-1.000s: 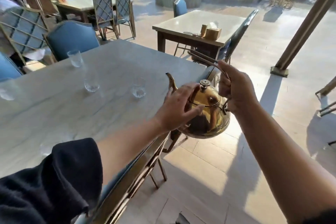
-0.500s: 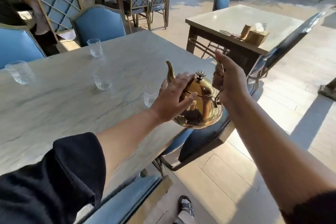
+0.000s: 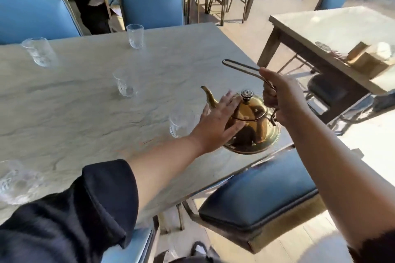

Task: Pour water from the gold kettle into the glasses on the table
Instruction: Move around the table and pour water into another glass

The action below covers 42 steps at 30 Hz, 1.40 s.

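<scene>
Right hand (image 3: pixel 284 100): fingers curled round the wire handle (image 3: pixel 241 67), carrying the gold kettle (image 3: pixel 254 126). Left hand (image 3: pixel 218 121): fingers straight, palm flat against the kettle's side. Kettle position: centre right of frame, over the right edge of the table (image 3: pixel 85 113), spout toward upper left. The nearest glass (image 3: pixel 179 124) stands just left of the left hand. Four further glasses (image 3: pixel 125 84) are spread toward the left of the frame.

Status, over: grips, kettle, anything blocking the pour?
Right grip holds kettle by its handle; left grip flat against kettle's side. Kettle upright above table edge, spout toward nearest glass, no pour yet. Nothing seen between spout and glass.
</scene>
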Motion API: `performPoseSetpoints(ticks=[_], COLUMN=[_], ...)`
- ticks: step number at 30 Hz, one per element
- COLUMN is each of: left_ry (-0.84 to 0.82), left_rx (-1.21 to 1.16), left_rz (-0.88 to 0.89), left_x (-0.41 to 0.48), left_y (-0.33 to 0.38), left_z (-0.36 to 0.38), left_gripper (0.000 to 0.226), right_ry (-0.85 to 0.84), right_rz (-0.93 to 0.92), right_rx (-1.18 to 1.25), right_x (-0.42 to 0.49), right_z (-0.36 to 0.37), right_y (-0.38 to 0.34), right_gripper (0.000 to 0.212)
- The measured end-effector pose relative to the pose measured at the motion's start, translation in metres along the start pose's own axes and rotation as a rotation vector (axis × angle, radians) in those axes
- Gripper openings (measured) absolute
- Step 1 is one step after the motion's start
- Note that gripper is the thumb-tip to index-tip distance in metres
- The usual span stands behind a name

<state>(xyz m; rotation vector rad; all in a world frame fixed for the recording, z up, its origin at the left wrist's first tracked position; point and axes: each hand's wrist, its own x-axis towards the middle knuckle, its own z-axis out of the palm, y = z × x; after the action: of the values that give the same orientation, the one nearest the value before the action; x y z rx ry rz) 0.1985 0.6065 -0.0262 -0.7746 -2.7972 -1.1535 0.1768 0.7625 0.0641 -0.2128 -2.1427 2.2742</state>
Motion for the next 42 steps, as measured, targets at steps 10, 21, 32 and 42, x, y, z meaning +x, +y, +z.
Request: performPoseSetpoints(ticks=[10,21,32,42], left_ry=[-0.195,-0.123,-0.131,-0.128], left_rx=[-0.012,-0.049,-0.055,-0.058], left_rz=[-0.097,-0.123,-0.149,-0.145], left_x=[0.003,-0.006,-0.013,-0.014], left_y=[-0.012,-0.008,-0.009,-0.008], left_z=[0.012,0.028,0.025,0.025], left_gripper=[0.07,0.076,0.075,0.074], right_ry=[-0.226,-0.363,-0.43,-0.426], right_rz=[0.07,0.024,-0.042,-0.07], right_rx=[-0.164,-0.465,-0.683,-0.772], right_x=[0.044,0.049,0.048,0.044], right_z=[-0.008,0.004,0.023,0.028], right_y=[0.017,0.002,-0.002,-0.007], right_gripper=[0.037,0.046,0.055,0.055])
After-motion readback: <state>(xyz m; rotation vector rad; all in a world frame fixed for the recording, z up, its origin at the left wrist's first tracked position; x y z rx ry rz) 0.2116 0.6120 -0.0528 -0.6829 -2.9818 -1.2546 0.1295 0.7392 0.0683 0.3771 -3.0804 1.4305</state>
